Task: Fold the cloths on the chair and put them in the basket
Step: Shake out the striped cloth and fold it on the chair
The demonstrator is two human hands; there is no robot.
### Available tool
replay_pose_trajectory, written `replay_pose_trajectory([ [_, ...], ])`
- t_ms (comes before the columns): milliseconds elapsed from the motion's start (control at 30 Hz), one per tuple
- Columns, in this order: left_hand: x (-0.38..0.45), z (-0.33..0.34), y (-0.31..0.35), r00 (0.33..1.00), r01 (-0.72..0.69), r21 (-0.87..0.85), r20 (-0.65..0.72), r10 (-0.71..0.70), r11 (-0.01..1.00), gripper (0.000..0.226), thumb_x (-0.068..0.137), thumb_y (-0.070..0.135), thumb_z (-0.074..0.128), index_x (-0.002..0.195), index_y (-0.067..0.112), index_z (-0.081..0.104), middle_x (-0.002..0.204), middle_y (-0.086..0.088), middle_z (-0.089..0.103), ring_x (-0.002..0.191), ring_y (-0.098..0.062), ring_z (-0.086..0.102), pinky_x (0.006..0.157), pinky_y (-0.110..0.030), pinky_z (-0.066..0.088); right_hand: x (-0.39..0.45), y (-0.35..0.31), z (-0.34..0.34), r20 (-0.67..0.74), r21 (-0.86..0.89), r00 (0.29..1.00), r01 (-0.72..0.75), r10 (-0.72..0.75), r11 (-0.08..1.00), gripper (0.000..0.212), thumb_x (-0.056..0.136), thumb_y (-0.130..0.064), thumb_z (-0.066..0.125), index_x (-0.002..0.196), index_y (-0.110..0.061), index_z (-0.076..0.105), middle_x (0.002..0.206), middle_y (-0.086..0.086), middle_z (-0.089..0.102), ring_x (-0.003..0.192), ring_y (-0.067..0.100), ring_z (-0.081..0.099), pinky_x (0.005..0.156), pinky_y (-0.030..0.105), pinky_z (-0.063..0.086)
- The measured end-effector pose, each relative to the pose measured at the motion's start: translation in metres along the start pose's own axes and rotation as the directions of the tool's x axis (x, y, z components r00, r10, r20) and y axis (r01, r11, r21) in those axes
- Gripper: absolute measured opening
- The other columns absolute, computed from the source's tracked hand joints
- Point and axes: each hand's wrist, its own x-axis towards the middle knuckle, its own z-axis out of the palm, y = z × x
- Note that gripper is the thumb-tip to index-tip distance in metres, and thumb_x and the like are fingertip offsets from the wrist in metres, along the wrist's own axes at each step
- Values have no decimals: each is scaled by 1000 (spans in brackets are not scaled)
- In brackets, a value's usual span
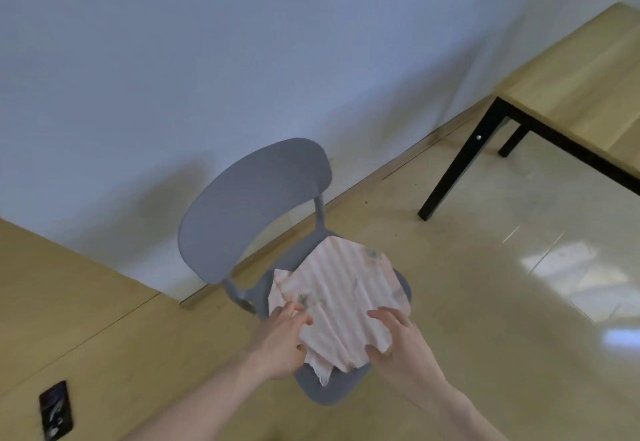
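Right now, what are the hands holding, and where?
Both hands, left and right, grip the striped pink cloth by its near edge on the grey chair.

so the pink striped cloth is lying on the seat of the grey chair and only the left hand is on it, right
Not quite. The head view shows both hands on it: the left hand and the right hand each touch the pink striped cloth, which does lie on the grey chair seat.

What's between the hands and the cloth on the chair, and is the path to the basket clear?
Nothing is between them: the left hand and right hand are both already on the pink striped cloth lying on the grey chair. No basket is in view, so that path cannot be judged.
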Motion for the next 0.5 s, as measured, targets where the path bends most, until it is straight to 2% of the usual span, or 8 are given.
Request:
replay_pose_trajectory([
  [100,49,46,-25,1000,-18,28,-11,19,999,60,86,31,56,145,29,46,153,10,32,138,-19,37,108,-36,40,42,43,49,5,-50,999,45,-45,998,56,93,-35,67,145,-39,48,146,-27,37,140,10,38,103,20,37],
  [167,74,77,-38,999,-43,33,-26,44,999,60,83,39,56,142,30,48,146,9,35,137,-20,33,112,-38,35,65,66,78,9,-84,996,84,-83,993,55,92,-41,69,143,-39,50,144,-26,43,136,9,38,100,21,38],
  [233,97,102,-49,986,-84,44,-140,89,995,47,82,50,53,127,34,52,131,14,39,130,-18,33,112,-39,32,85,89,104,-4,-120,992,122,-123,985,52,88,-45,70,137,-40,56,136,-25,48,129,9,41,93,20,36],
  [333,124,124,-61,921,-141,-62,-375,108,988,19,87,56,52,95,39,52,106,24,43,111,-10,41,102,-36,38,111,120,130,-102,-177,965,220,-240,959,37,83,-54,70,118,-44,64,116,-28,50,111,6,41,87,20,37],
  [400,137,131,-64,864,-205,-74,-482,145,976,15,91,52,55,89,37,52,98,22,48,103,-8,45,94,-32,41,125,135,137,-166,-193,927,304,-336,933,24,87,-55,65,108,-43,65,107,-29,51,105,4,44,82,23,43],
  [500,146,138,-63,791,-266,0,-572,219,964,13,93,48,55,87,38,49,93,23,48,94,-5,46,89,-28,41,136,147,140,-237,-201,873,385,-426,901,10,93,-49,65,100,-43,64,100,-29,54,100,1,48,76,27,50],
])
